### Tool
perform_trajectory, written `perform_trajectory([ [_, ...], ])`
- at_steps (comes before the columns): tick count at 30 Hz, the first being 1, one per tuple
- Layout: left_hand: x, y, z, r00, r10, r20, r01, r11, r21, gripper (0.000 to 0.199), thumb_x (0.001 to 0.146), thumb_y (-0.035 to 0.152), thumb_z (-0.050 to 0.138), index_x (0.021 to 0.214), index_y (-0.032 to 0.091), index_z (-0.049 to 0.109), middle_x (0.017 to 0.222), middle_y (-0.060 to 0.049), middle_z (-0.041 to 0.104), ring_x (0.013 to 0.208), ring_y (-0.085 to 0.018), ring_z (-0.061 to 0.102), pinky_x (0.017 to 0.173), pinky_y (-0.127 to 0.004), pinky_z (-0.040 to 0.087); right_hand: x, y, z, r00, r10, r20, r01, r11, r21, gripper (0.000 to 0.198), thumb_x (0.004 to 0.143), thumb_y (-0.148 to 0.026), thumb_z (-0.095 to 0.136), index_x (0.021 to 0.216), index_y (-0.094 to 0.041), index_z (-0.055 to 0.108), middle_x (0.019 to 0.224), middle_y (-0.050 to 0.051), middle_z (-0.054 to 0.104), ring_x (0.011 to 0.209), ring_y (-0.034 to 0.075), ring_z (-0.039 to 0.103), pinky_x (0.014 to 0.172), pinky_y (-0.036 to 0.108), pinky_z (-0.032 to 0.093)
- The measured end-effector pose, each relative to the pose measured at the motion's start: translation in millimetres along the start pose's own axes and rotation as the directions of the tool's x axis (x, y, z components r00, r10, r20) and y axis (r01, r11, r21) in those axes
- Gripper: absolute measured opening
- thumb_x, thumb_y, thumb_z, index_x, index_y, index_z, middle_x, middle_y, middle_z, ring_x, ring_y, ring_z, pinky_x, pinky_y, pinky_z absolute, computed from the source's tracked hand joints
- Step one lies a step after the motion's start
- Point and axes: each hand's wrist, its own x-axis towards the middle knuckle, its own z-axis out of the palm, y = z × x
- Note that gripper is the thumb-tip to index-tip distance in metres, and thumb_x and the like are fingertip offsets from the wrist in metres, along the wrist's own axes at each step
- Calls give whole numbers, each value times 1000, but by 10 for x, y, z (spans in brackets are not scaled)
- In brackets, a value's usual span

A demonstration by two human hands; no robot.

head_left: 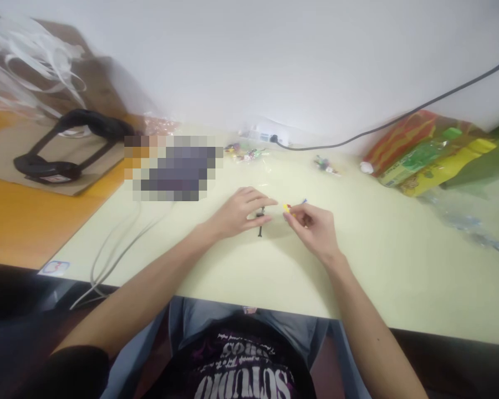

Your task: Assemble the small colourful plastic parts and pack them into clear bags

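My right hand (314,228) is closed in a pinch on a small yellow piece (287,209) with a bit of red on it; its exact kind is too small to make out. A thin blue tip (304,201) sticks out behind the fingers of that hand. To the left, my left hand (246,209) has its thumb and fingers apart. Between and beside them is a small dark piece (260,230), its lower end pointing towards me on the pale table (249,263). Whether the left fingers touch this dark piece I cannot tell.
Small colourful bagged items (245,153) lie by a power strip (270,134) at the wall. Another little cluster (326,164) sits right of them. A green bottle (424,155) and yellow packet (449,166) stand right. Left are a blurred-out dark rectangle (178,169), cables (108,266) and a black frame (69,144).
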Motion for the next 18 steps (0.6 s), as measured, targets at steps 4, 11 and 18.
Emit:
perform_trajectory([
  [4, 43, 139, 90, 997, 64, -43, -67, 996, -60, 36, 96, 45, 66, 123, 21, 65, 115, -10, 73, 107, -25, 64, 99, -43, 49, -11, -141, 94, 992, 130, -3, -122, 941, 316, 32, 91, -52, 69, 83, -22, 66, 64, -2, 58, 56, 12, 48, 52, 26, 38],
  [11, 30, 107, 167, 995, 38, -87, -46, 995, -92, 27, 99, 40, 64, 118, 21, 64, 110, -10, 74, 104, -23, 69, 96, -41, 52, 35, -102, 180, 967, 188, 170, -253, 765, 592, 37, 89, -57, 71, 84, -22, 60, 57, -7, 49, 48, 9, 37, 47, 24, 30],
  [18, 43, 133, 124, 991, -9, -135, -4, 995, -95, 20, 100, 35, 62, 113, 22, 66, 106, -8, 75, 100, -22, 69, 92, -40, 53, 39, -100, 214, 965, 166, 204, -259, 735, 626, 43, 87, -60, 72, 105, -26, 53, 68, -7, 58, 50, 10, 49, 48, 24, 37],
])
